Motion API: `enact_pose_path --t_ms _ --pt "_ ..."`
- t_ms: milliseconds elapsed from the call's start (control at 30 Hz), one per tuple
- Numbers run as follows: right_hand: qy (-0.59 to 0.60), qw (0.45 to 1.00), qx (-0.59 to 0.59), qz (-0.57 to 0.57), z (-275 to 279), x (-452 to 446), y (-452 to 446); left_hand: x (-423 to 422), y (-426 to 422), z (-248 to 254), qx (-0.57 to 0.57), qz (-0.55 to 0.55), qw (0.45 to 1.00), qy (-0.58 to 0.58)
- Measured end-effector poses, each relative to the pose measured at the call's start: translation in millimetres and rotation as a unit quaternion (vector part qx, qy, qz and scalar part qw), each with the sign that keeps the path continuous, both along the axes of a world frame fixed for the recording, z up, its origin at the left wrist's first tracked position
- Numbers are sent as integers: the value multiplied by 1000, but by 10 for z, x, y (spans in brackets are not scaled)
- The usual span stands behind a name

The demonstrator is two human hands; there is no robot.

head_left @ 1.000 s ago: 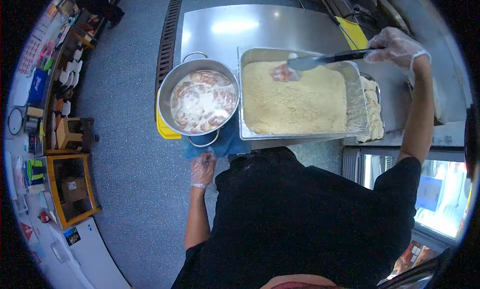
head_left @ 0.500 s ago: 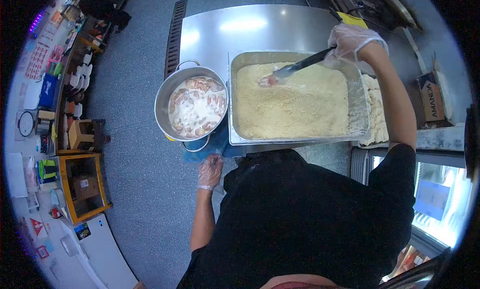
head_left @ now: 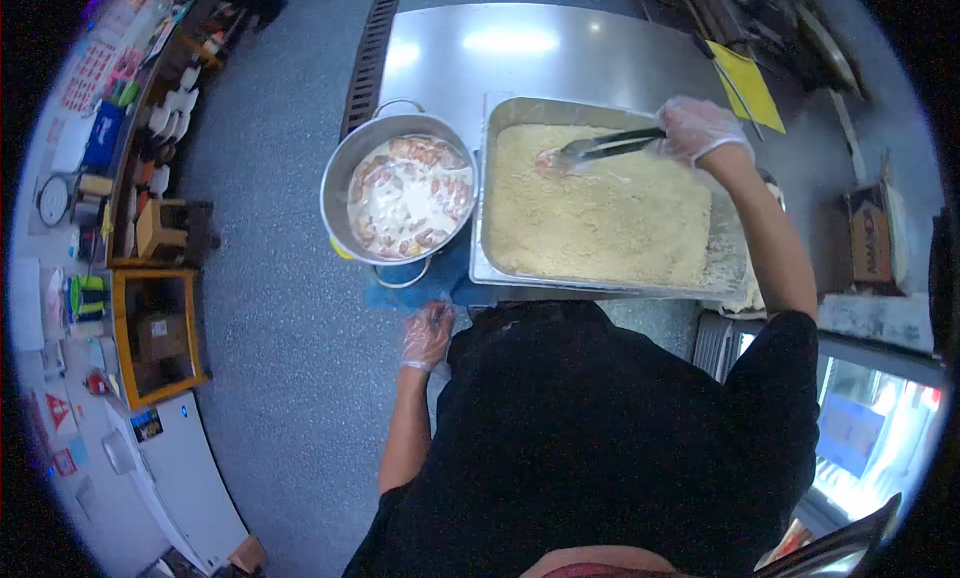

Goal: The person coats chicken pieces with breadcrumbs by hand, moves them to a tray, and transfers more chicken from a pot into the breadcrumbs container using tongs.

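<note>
My right hand [head_left: 700, 133], in a clear plastic glove, is closed round black-handled tongs [head_left: 632, 137] over the far side of a deep metal tray [head_left: 477, 240]. Pale yellow breading [head_left: 600, 223] fills the tray. At the tongs' tips lies a pinkish piece of raw meat [head_left: 549, 162], partly coated; whether the tips grip it I cannot tell. My gloved left hand [head_left: 428, 338] hangs below the pot, fingers curled; anything in them is hidden. Left of the tray, a two-handled metal pot [head_left: 331, 203] holds raw meat pieces [head_left: 455, 190] in white liquid.
Pot and tray stand on a steel table [head_left: 450, 73], with blue material [head_left: 390, 296] below the pot. A yellow sheet [head_left: 748, 88] lies at the far right, and a cardboard box [head_left: 872, 233] stands at right. A lit glass-fronted cooler [head_left: 850, 433] is at lower right.
The whole view has shifted, with pot and tray now further right. My right hand and the tongs sit lower over the tray, and the tongs' two arms show apart. My left hand has stayed below the pot.
</note>
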State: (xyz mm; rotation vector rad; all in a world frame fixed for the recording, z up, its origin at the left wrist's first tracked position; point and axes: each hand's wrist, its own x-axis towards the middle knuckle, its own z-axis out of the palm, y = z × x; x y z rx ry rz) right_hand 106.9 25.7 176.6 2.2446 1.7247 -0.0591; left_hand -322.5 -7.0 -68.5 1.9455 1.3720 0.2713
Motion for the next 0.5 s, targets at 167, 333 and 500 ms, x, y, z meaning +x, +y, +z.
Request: enact_pose_path --t_ms 167,333,500 --pt "-32 999 -17 32 194 -278 90 -197 95 -152 13 4 1000 -10" --pt "-23 979 111 170 336 -823 267 -427 102 -120 -5 39 999 -7" --pt "-27 986 16 161 205 -1838 808 -667 95 -217 4 29 999 18"
